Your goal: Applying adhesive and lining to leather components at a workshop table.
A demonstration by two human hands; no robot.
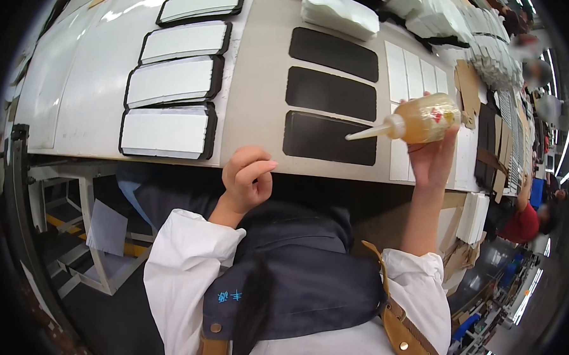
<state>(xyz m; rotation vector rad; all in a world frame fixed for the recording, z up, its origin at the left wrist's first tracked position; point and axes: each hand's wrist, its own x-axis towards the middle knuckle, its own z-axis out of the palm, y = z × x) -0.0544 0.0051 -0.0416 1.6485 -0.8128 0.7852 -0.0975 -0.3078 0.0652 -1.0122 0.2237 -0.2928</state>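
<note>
My right hand (430,160) is wrapped round a clear squeeze bottle (432,117) of amber liquid, seemingly glue. Tilted on its side, the bottle has its long white nozzle pointing left, above the nearest of three black rounded panels (311,140). The other two black panels, a middle one (329,94) and a far one (333,54), lie behind it in a column on the grey board. At the table's front edge, left of the panels, my left hand (249,178) is curled closed, with nothing visible in its fingers.
Several black pieces topped with white panels (166,130) form a column on the left. White strips (422,72) lie right of the black panels. A white stack (340,15) stands at the back, and brown cardboard pieces (468,93) lie at right. Farther right is a person in red (521,223).
</note>
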